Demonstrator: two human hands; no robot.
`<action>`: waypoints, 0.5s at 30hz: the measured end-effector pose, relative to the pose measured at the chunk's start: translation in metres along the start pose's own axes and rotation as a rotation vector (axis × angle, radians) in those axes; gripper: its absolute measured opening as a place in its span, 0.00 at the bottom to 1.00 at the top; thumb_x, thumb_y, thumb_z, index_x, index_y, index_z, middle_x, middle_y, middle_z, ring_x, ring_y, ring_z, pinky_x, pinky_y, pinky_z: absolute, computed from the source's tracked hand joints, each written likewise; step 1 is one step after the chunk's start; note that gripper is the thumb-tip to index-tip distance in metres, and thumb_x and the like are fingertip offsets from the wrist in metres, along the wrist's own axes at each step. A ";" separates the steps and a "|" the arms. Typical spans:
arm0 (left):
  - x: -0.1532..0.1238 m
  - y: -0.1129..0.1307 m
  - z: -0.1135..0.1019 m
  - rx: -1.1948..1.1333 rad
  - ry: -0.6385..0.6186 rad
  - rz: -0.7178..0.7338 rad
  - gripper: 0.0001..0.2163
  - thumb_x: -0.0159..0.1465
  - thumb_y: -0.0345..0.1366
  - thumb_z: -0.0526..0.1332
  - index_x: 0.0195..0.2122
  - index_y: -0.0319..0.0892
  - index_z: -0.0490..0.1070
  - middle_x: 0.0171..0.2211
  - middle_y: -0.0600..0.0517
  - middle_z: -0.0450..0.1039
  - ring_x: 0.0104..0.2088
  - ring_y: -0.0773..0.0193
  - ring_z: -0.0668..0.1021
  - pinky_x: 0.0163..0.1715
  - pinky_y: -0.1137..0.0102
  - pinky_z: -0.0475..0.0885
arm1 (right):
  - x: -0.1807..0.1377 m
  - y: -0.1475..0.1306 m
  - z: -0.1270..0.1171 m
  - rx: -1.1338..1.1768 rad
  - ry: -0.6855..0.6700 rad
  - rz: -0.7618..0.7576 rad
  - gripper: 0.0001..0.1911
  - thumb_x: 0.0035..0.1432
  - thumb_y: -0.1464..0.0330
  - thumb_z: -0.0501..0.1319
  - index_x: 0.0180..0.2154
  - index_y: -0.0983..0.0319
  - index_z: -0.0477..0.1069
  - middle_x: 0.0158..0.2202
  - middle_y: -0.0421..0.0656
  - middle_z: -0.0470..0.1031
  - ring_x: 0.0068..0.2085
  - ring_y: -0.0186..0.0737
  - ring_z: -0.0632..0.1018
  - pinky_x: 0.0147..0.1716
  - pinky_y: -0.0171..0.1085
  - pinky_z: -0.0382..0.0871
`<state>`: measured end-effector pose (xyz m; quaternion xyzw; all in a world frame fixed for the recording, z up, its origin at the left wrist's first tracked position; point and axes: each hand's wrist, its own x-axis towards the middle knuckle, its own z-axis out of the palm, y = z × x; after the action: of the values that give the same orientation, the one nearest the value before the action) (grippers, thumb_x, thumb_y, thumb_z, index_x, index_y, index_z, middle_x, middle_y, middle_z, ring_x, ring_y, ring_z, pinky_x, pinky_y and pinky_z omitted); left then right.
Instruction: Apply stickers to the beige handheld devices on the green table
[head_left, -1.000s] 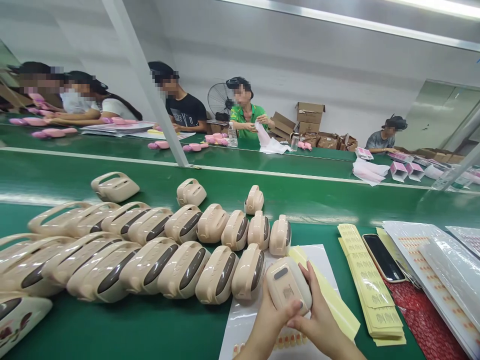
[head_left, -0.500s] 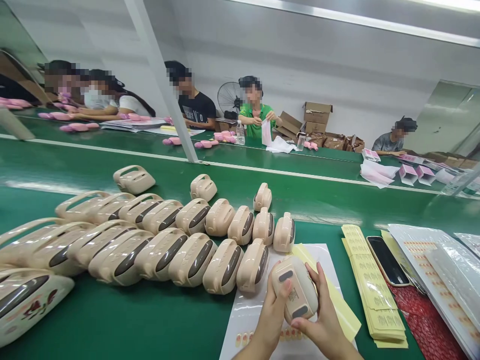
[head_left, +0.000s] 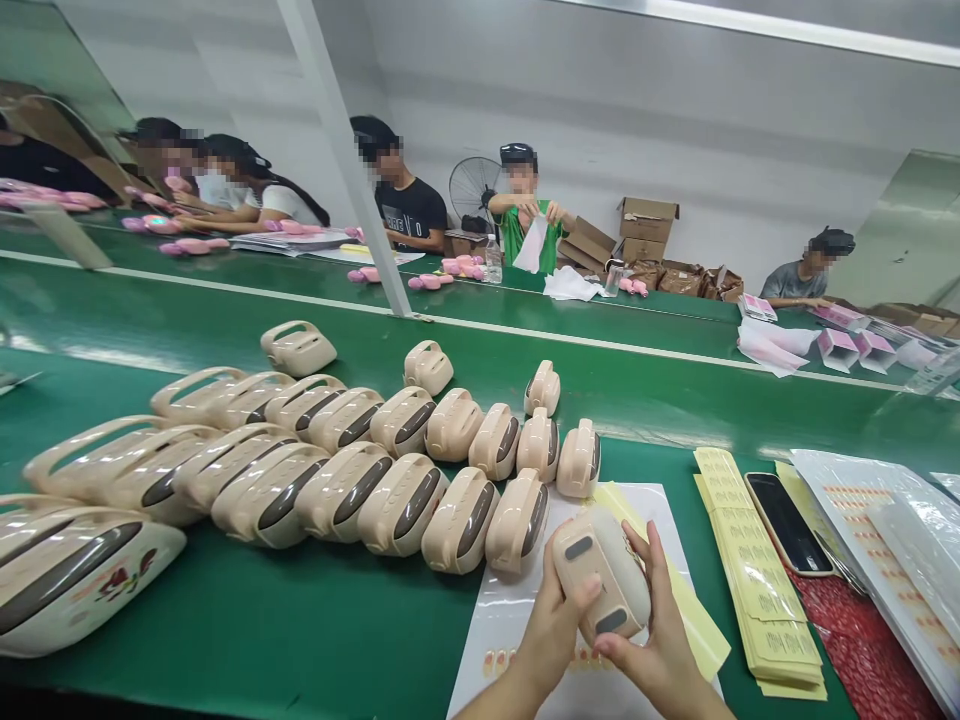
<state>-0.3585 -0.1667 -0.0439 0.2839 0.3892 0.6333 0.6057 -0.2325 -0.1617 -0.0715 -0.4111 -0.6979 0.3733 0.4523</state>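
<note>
Across the green conveyor table (head_left: 315, 640) in front of you sit two rows of beige handled cases (head_left: 360, 470), dark windows facing right, with one larger floral-printed unit (head_left: 67, 585) at the left edge. At right lie a stack of yellow label strips (head_left: 757, 580), a black phone (head_left: 787, 522) just beside it, and clear bagged sheets (head_left: 892, 560). Under your hands is a white sticker sheet (head_left: 495, 640), only partly visible. You hold one beige case (head_left: 600, 578) up off that sheet, back side toward you. Your left hand (head_left: 551, 625) cups its left side, thumb pressed on the back; your right hand (head_left: 660, 650) wraps the right side, fingers curled over the top edge (both closed on it, not pinching). It looks like light, rigid, smooth plastic, likely slippery, so grip the side walls or the handle, not the glossy window. Its front face and handle are hidden from you, the label print is too small to read, and your wrists are cut off by the frame
</note>
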 end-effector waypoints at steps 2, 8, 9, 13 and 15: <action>0.000 0.004 0.003 0.018 0.028 -0.009 0.22 0.54 0.45 0.59 0.48 0.43 0.64 0.46 0.47 0.72 0.50 0.52 0.70 0.48 0.62 0.66 | -0.001 0.000 0.003 -0.045 0.044 -0.038 0.55 0.46 0.49 0.61 0.62 0.60 0.28 0.61 0.56 0.49 0.61 0.56 0.55 0.54 0.52 0.57; -0.001 0.008 0.005 -0.027 -0.009 -0.060 0.24 0.55 0.44 0.60 0.51 0.43 0.60 0.46 0.48 0.71 0.49 0.52 0.71 0.49 0.61 0.64 | -0.005 0.008 0.008 -0.175 0.151 -0.122 0.62 0.38 0.55 0.69 0.62 0.58 0.28 0.61 0.56 0.51 0.60 0.59 0.57 0.53 0.54 0.59; -0.002 0.007 0.005 -0.054 -0.017 -0.051 0.25 0.54 0.42 0.61 0.52 0.43 0.59 0.46 0.48 0.71 0.49 0.52 0.71 0.50 0.60 0.63 | -0.006 0.008 0.007 -0.178 0.151 -0.124 0.61 0.38 0.56 0.69 0.62 0.58 0.29 0.61 0.56 0.51 0.60 0.58 0.57 0.53 0.54 0.59; -0.004 0.002 0.005 -0.120 -0.070 -0.021 0.29 0.51 0.40 0.63 0.54 0.43 0.57 0.48 0.47 0.70 0.50 0.51 0.70 0.51 0.60 0.62 | -0.004 0.005 0.005 -0.164 0.139 -0.129 0.60 0.40 0.60 0.69 0.62 0.58 0.29 0.61 0.55 0.50 0.59 0.57 0.58 0.53 0.53 0.59; -0.005 0.003 0.005 -0.136 -0.094 -0.022 0.30 0.51 0.40 0.63 0.54 0.43 0.57 0.48 0.47 0.70 0.51 0.51 0.69 0.51 0.60 0.63 | -0.004 0.004 0.005 -0.155 0.140 -0.137 0.60 0.40 0.60 0.69 0.62 0.58 0.29 0.61 0.55 0.50 0.59 0.56 0.58 0.53 0.53 0.59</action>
<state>-0.3556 -0.1707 -0.0378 0.2672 0.3197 0.6375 0.6481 -0.2353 -0.1646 -0.0785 -0.4213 -0.7179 0.2566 0.4912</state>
